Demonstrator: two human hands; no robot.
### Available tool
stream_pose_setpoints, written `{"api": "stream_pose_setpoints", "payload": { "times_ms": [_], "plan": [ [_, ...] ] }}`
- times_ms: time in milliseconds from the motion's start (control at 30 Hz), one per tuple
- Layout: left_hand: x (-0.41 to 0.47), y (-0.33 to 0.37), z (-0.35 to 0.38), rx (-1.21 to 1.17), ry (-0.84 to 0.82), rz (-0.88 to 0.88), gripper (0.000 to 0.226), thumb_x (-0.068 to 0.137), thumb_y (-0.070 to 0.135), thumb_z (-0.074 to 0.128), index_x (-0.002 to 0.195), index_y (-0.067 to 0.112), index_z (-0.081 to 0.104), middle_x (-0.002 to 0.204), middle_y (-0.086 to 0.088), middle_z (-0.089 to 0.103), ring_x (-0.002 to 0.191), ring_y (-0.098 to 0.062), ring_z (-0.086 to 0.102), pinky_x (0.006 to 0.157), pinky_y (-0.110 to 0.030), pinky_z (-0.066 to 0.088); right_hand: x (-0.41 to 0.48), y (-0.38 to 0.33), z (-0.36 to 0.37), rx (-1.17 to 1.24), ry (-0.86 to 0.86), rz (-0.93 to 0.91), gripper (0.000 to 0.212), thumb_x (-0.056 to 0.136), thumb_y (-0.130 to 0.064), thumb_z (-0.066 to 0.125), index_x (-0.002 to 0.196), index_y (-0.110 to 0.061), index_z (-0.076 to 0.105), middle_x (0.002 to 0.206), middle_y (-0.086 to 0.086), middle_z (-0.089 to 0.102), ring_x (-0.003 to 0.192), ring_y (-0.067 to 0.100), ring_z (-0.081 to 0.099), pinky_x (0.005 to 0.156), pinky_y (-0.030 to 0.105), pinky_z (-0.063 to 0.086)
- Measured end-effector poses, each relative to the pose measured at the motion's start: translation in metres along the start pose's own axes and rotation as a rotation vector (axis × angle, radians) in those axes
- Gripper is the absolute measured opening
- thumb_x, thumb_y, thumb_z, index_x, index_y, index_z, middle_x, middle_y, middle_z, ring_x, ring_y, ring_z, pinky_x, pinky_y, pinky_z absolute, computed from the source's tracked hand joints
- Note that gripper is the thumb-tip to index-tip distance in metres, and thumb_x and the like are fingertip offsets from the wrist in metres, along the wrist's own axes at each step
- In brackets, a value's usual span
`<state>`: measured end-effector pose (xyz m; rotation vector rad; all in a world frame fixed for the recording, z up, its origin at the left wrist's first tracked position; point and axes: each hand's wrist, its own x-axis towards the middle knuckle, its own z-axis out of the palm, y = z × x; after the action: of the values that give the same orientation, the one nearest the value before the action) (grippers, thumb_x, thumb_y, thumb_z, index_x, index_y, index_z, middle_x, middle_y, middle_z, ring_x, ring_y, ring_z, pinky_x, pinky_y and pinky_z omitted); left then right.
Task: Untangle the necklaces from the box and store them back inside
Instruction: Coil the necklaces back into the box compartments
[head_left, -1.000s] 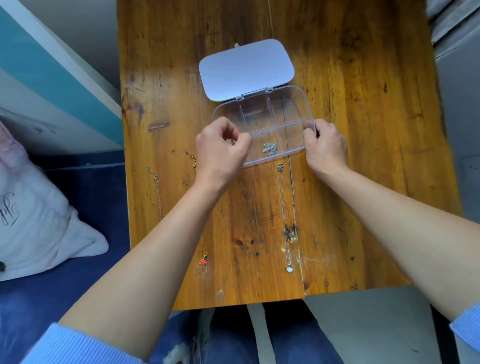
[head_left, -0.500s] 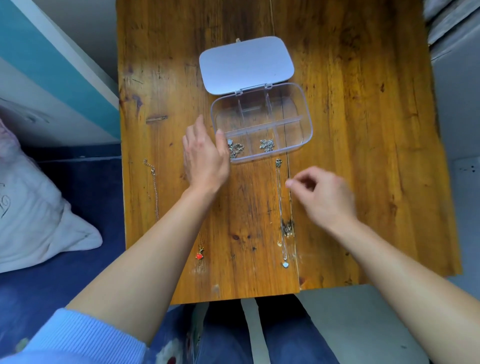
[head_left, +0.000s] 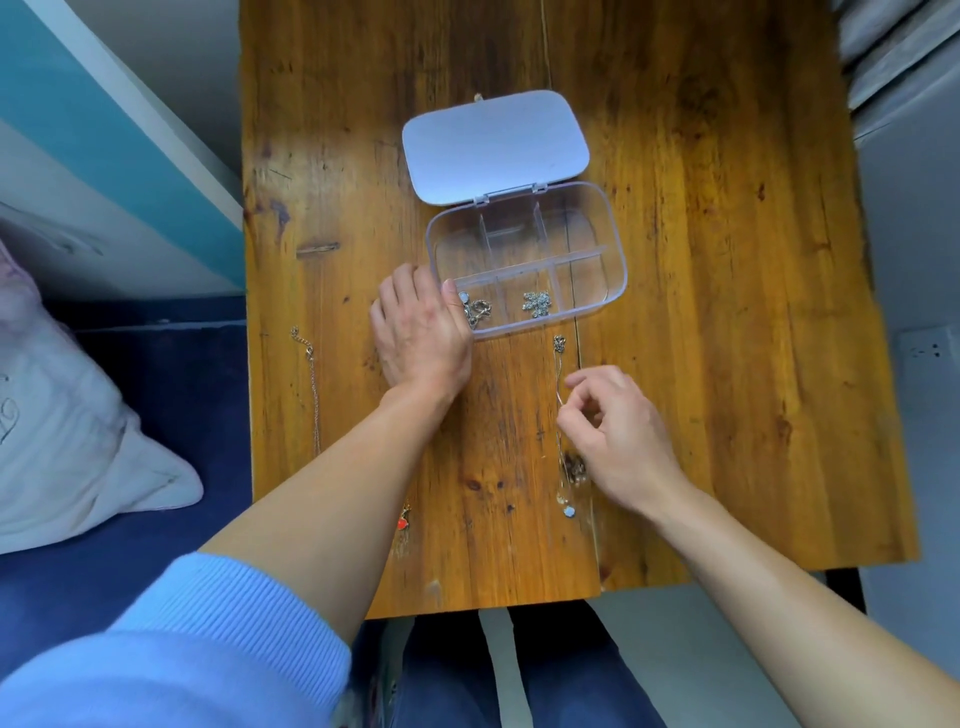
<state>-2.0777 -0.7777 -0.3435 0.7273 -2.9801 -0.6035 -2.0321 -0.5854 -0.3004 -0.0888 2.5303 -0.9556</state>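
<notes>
We note a clear plastic box (head_left: 527, 260) lying open on the wooden table (head_left: 727, 312), its pale lid (head_left: 496, 145) folded flat behind it on the hinge. Dividers split the box into compartments. In the near-left compartment we see a small clump of chain with a round charm (head_left: 475, 307); in the near-middle compartment sits a silvery cluster (head_left: 537, 303). The remaining compartments look bare, as far as the clear plastic lets us judge.

The left hand (head_left: 418, 332) lies flat on the table just beside the box's near-left corner, fingers spread loosely, palm down, gripping nothing; its thumb touches or nearly touches the box wall.

The right hand (head_left: 618, 436) hovers low over the table in front of the box, thumb and forefinger drawn close together at a thin silver necklace (head_left: 558, 410). That necklace runs in a line from its clasp end just in front of the box down to a pale pendant near the table's front edge. We cannot tell whether the pinch has actually closed on the chain.

A second chain (head_left: 311, 379) lies straight along the table's left edge. A red pendant (head_left: 403, 521) shows beside the left forearm, its chain hidden beneath the arm.
</notes>
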Motion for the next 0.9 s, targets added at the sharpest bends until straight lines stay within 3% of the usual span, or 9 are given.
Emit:
{"api": "stream_pose_setpoints", "payload": {
  "times_ms": [100,133,200,300,400,533,733,900],
  "plan": [
    [0.001,0.0,0.002,0.001,0.005,-0.006,0.04,0.101,0.029,0.029,0.122,0.004,0.052,0.133,-0.015,0.052,0.122,-0.032,0.045,0.1,-0.042,0.032,0.013,-0.018,-0.019,0.369,0.124,-0.042,0.017,0.079,-0.015,0.057,0.063,-0.018,0.054,0.117,-0.006,0.064,0.11,0.009,0.058,0.092,0.023,0.042],
    [0.001,0.0,0.003,-0.002,0.007,-0.006,0.04,0.101,0.029,0.029,0.122,0.004,0.052,0.133,-0.015,0.052,0.122,-0.033,0.045,0.1,-0.042,0.033,0.019,-0.025,-0.025,0.495,0.146,-0.041,0.015,0.078,-0.014,0.055,0.063,-0.017,0.054,0.111,-0.003,0.069,0.108,0.009,0.062,0.093,0.021,0.044],
    [0.001,-0.001,0.003,-0.001,0.004,-0.006,0.042,0.101,0.03,0.028,0.123,0.004,0.052,0.134,-0.015,0.052,0.123,-0.033,0.045,0.1,-0.043,0.033,0.033,-0.04,-0.038,0.783,0.141,-0.039,0.014,0.08,-0.01,0.049,0.068,-0.014,0.053,0.085,0.005,0.075,0.097,0.021,0.07,0.091,0.032,0.05],
    [0.001,-0.001,0.004,0.002,0.003,-0.004,0.043,0.101,0.03,0.028,0.125,0.004,0.051,0.136,-0.015,0.052,0.125,-0.033,0.044,0.102,-0.044,0.033,0.053,-0.063,-0.058,1.044,0.111,0.0,0.014,0.084,-0.011,0.044,0.071,-0.011,0.05,0.054,0.0,0.062,0.065,0.025,0.069,0.073,0.036,0.056],
    [0.002,-0.001,0.004,0.005,-0.005,-0.007,0.043,0.101,0.03,0.027,0.127,0.004,0.05,0.137,-0.015,0.051,0.126,-0.032,0.044,0.103,-0.044,0.032,0.068,-0.085,-0.076,1.145,0.113,0.032,0.022,0.09,-0.015,0.043,0.067,-0.017,0.044,0.049,-0.005,0.043,0.047,0.014,0.047,0.057,0.031,0.05],
    [0.002,-0.001,0.004,0.004,-0.005,-0.006,0.044,0.101,0.031,0.027,0.128,0.004,0.05,0.137,-0.014,0.05,0.126,-0.032,0.043,0.103,-0.043,0.032,0.086,-0.112,-0.101,1.236,0.124,0.027,0.034,0.093,-0.016,0.04,0.059,-0.021,0.041,0.046,-0.008,0.034,0.042,0.011,0.032,0.048,0.025,0.037],
    [0.001,-0.001,0.004,-0.019,0.01,-0.005,0.043,0.101,0.03,0.029,0.126,0.004,0.051,0.136,-0.014,0.052,0.126,-0.033,0.044,0.102,-0.044,0.032,0.109,-0.135,-0.119,1.298,0.193,0.008,0.032,0.094,-0.012,0.04,0.062,-0.018,0.038,0.047,-0.006,0.029,0.043,0.013,0.026,0.046,0.025,0.033],
    [0.001,-0.002,0.005,-0.021,0.014,-0.001,0.045,0.1,0.031,0.027,0.126,0.004,0.052,0.136,-0.015,0.053,0.125,-0.033,0.045,0.102,-0.045,0.033,0.128,-0.13,-0.11,1.216,0.246,0.068,0.032,0.093,-0.012,0.04,0.062,-0.019,0.037,0.046,-0.007,0.031,0.041,0.011,0.028,0.047,0.024,0.033]
  ]
}}
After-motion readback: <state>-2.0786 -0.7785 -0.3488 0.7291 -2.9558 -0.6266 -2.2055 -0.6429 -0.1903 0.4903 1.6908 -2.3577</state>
